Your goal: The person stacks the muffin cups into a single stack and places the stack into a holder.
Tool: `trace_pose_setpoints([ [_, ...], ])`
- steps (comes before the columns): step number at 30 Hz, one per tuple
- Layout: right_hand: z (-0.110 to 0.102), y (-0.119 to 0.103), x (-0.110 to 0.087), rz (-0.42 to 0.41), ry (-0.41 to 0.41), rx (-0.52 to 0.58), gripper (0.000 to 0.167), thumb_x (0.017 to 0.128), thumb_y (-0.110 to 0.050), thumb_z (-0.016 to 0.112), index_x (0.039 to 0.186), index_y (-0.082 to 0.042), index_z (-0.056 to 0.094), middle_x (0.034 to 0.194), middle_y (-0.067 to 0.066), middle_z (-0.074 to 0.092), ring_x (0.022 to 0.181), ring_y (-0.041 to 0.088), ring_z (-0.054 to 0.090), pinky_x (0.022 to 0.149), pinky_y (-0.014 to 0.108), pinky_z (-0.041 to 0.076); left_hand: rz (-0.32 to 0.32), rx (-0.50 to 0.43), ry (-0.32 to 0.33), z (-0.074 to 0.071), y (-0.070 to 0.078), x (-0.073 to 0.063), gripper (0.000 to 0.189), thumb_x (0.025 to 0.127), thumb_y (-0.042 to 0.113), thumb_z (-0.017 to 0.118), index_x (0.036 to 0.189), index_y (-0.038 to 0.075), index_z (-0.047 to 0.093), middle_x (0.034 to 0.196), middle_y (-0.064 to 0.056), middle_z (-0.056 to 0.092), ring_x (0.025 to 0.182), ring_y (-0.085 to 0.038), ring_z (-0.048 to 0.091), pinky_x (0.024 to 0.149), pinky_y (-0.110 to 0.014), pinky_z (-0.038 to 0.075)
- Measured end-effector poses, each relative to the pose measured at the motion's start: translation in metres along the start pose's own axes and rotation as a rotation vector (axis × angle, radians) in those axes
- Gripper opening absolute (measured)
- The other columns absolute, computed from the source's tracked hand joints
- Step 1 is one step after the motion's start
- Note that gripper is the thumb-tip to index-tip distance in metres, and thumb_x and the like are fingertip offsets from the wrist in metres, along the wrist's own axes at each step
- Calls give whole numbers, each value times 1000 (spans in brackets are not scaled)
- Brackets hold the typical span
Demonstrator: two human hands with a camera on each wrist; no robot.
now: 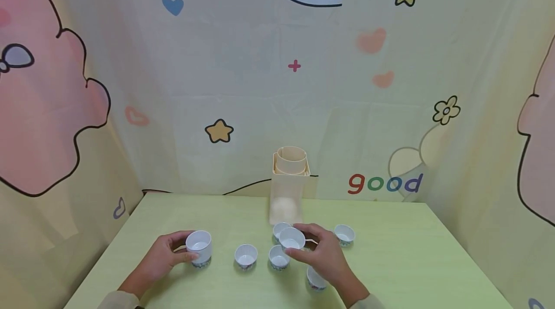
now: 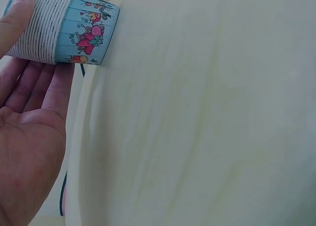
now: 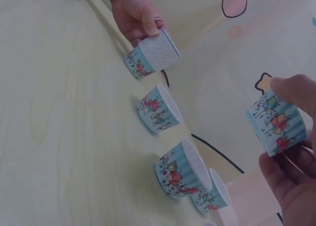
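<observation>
My left hand point(image 1: 164, 253) grips a stack of nested paper cups point(image 1: 200, 248) from its left side, thumb in front. The left wrist view shows many tight white rims point(image 2: 42, 28) and the flowered light-blue lowest cup point(image 2: 89, 30). Pinched between the thumb and fingers of my right hand point(image 1: 324, 253) is a single paper cup point(image 1: 292, 239), held above the table and overlapping two others in the head view. Its blue side with red flowers point(image 3: 277, 123) faces the right wrist camera. Between the hands, a lone cup point(image 1: 245, 256) stands upright, with another cup point(image 1: 279, 257) to its right.
Behind the raised cup stands another cup point(image 1: 280, 230). One cup point(image 1: 315, 279) is partly hidden by my right wrist, and one point(image 1: 344, 235) stands farther right. A cream cup dispenser point(image 1: 286, 193) with a round tube on top stands at the table's point(image 1: 390, 251) back, near the printed curtain.
</observation>
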State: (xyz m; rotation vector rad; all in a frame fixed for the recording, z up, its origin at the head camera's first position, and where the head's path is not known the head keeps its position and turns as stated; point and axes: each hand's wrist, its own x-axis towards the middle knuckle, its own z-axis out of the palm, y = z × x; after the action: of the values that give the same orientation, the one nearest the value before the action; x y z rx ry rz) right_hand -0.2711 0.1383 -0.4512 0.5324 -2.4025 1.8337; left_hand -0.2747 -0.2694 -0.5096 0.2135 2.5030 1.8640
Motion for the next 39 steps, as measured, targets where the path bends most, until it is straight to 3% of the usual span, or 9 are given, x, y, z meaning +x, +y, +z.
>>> trace_pose_setpoints([
  [12,29,2,18,19,-60,111,53,76,-9,90,124,-1,69,118,18,72,102,15,68,90,23,61,-5,4,-7,0,4,-2,67,81,14,87,138,-7,58,137,-25,62,127,-37,61,99,-31,59],
  [22,56,4,30,-25,-91,155,52,76,-7,89,123,2,69,115,21,73,97,11,70,87,23,62,10,3,-10,1,3,-1,67,81,15,87,137,-8,58,137,-26,62,127,-37,61,99,-30,59],
  [30,76,6,37,-1,-160,214,52,80,-8,87,126,3,66,118,21,72,99,15,71,87,23,62,15,4,-12,1,1,0,67,81,14,87,137,-8,58,136,-26,63,126,-37,62,98,-30,59],
  [39,94,2,43,-24,-140,216,54,79,-7,88,127,4,66,120,21,70,103,17,70,90,24,61,40,-4,-32,-1,-2,2,67,81,14,87,137,-8,58,136,-25,63,125,-34,63,98,-28,59],
])
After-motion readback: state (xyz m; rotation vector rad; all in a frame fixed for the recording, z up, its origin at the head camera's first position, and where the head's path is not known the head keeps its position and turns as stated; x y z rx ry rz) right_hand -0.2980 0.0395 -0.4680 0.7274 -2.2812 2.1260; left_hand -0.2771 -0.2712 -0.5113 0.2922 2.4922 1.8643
